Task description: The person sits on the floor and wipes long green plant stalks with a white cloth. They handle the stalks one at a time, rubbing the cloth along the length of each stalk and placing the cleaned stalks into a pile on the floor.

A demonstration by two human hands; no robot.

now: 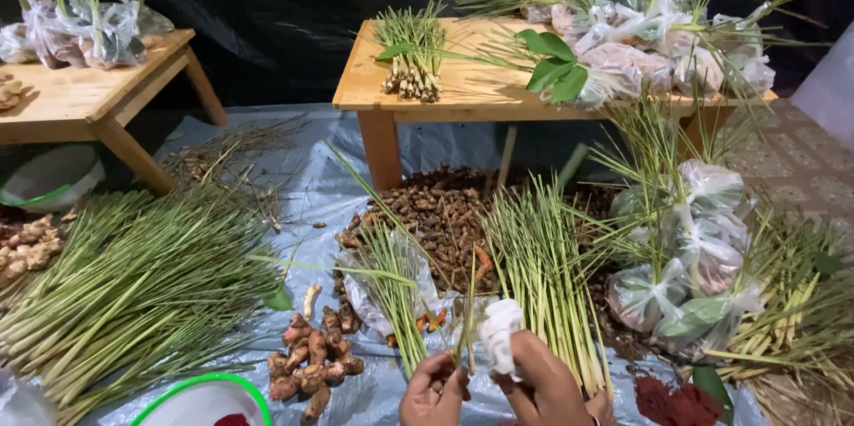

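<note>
pinching a small clear plastic bag (pixel 498 330) at its top w/ right hand (pixel 544 383), fingers pressed on the bunched film; left hand (pixel 433 393) nips thin lemongrass stalks (pixel 463 337) beside it, fingertips closed on them. bag sits low centre, just in front of the upright lemongrass bundle (pixel 543 266), near the galangal pieces (pixel 313 355). prob best to keep stalks together & film tight, so nothing slips.
</note>
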